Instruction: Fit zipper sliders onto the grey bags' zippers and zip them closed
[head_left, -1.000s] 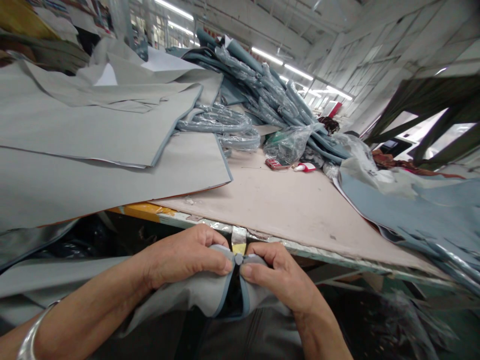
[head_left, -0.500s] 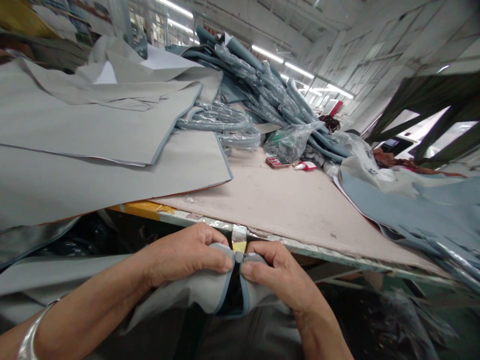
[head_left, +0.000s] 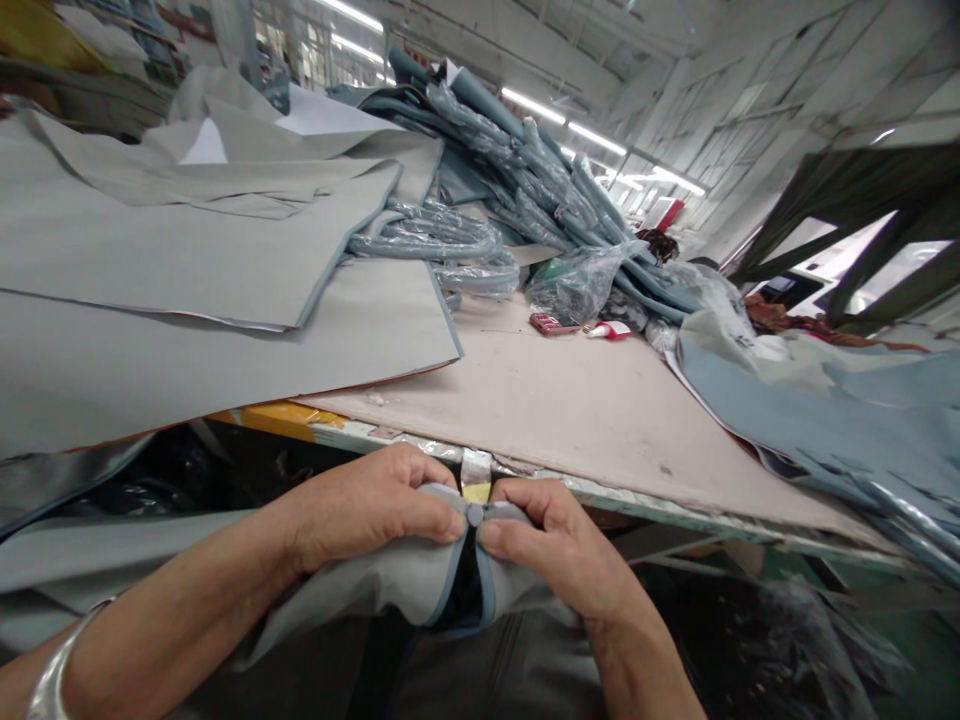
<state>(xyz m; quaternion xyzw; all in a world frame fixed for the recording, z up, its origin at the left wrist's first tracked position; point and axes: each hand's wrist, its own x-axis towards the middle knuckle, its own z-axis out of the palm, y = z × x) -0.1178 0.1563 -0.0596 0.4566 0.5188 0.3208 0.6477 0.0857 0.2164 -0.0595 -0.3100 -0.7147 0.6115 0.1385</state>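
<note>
Between my hands, a grey fabric panel point(head_left: 360, 590) with blue-grey edge binding is drawn up against the front edge of the table. My left hand point(head_left: 375, 505) pinches one bound edge between thumb and fingers. Just to the right, my right hand point(head_left: 559, 540) grips the other edge the same way. A small round grey knob point(head_left: 475, 514) sits between the two thumbs, where the edges meet. Below it the edges part around a dark gap. Behind the knob, a strip of silver and yellow tape point(head_left: 476, 470) hangs at the table edge. My fingertips are hidden under the fabric.
The table point(head_left: 570, 400) has a pale top and a worn front edge. Large grey sheets point(head_left: 187, 250) lie on its left. Plastic-wrapped blue-grey rolls point(head_left: 517, 160) are heaped at the back, near a small red-and-white bottle point(head_left: 609, 330). Blue-grey fabric point(head_left: 840, 410) covers the right side.
Both hands keep the same grip on the fabric. The whole view has shifted very slightly; nothing else has visibly moved.
</note>
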